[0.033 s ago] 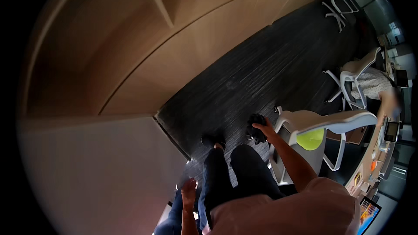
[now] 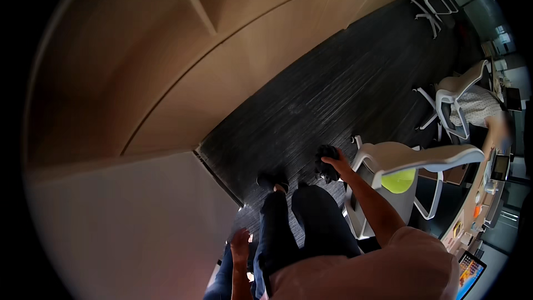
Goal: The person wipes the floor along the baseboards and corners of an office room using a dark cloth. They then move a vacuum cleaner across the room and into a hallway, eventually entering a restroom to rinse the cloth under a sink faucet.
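Observation:
My right hand (image 2: 336, 163) is closed round a black, lumpy bundle (image 2: 326, 164), held out in front of my right knee beside an office chair. The bundle's kind is too dark to make out. Low on the left, my left hand (image 2: 240, 243) hangs beside my thigh, near a pale panel (image 2: 133, 216). Its fingers look loose and I see nothing in them, though they are small and dim. Blue denim (image 2: 219, 278) shows just beside that wrist.
Close on my right stands a grey-and-white office chair (image 2: 427, 158) with a lime-green cushion (image 2: 398, 180). Beyond it a person in a patterned top (image 2: 475, 105) sits at a long desk. Wooden cabinets (image 2: 233, 72) line the left of the dark floor (image 2: 311, 89). A laptop (image 2: 471, 275) is at lower right.
The view has shifted very slightly. My right hand keeps the black bundle in almost the same place, and my left hand has barely moved.

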### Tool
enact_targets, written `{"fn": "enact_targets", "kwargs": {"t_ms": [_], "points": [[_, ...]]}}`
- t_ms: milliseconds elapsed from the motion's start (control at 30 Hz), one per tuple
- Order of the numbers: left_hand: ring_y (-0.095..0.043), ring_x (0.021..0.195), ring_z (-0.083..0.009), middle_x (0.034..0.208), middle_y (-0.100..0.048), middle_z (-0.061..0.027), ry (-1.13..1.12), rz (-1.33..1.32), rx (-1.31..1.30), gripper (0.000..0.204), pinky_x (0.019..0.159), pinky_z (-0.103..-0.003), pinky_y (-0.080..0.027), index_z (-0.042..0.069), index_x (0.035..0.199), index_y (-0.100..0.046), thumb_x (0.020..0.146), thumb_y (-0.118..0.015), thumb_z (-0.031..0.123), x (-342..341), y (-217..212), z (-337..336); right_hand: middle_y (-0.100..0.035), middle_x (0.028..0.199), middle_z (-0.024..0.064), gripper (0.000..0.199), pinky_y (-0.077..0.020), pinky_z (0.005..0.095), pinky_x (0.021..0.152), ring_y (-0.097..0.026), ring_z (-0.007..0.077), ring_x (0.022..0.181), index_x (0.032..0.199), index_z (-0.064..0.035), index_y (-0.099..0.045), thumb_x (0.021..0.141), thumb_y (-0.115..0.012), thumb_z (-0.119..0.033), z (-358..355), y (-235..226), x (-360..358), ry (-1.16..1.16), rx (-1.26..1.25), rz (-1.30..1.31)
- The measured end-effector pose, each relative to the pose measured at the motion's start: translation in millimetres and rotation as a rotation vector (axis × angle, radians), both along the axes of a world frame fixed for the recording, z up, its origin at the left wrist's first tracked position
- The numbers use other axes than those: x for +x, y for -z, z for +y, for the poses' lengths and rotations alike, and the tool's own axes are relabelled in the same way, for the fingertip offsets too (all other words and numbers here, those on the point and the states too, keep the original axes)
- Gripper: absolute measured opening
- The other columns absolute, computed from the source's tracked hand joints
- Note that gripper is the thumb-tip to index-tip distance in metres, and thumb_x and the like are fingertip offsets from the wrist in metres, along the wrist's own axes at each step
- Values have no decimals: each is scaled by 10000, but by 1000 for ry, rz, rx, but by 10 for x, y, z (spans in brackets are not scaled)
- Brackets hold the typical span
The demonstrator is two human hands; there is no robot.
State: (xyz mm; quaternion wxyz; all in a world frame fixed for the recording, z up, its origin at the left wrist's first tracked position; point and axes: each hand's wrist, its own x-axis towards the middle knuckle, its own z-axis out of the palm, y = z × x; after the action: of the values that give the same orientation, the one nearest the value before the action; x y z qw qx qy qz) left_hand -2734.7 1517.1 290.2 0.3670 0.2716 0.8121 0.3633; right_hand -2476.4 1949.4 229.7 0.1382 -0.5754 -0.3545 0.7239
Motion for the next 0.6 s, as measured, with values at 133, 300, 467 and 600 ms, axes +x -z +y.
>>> {"fn": "enact_targets", "kwargs": {"t_ms": [133, 300, 467, 600], "points": [[-635, 815, -125, 949, -672, -60, -147, -229, -148, 244, 667, -249, -496, 27, 1127, -605, 921, -553, 146, -292, 700, 490, -535, 1180, 132, 782, -505, 375, 850, -570, 250, 1060, 1356, -114, -387, 706, -815, -196, 581, 1055, -355, -22, 64, -137], [-639, 957, -212, 1051, -652, -135, -280, -319, -266, 191, 843, -298, -501, 1, 1080, -606, 917, -564, 91, -606, 946, 1309, -480, 1261, 146, 792, -484, 410, 892, -538, 295, 1101, 1376, -135, -372, 717, -799, -240, 1219, 2598, -530, -265, 215, -451], [-647, 956, -205, 1020, -666, -127, -221, -203, -382, 246, 849, -304, -503, 3, 1134, -589, 908, -549, 89, -823, 1615, 1722, -390, 1306, 204, 814, -434, 472, 944, -473, 356, 1152, 1349, -156, -359, 680, -796, -312, 1900, 3932, -750, -361, 407, -449], [-646, 939, -202, 1022, -667, -116, -256, -97, -429, 257, 851, -306, -495, 6, 1138, -595, 893, -558, 76, -864, 2457, 1654, -361, 1357, 191, 726, -443, 471, 926, -475, 398, 1138, 1322, -199, -402, 708, -774, -312, 2582, 4354, -1572, -616, 486, -486]]}}
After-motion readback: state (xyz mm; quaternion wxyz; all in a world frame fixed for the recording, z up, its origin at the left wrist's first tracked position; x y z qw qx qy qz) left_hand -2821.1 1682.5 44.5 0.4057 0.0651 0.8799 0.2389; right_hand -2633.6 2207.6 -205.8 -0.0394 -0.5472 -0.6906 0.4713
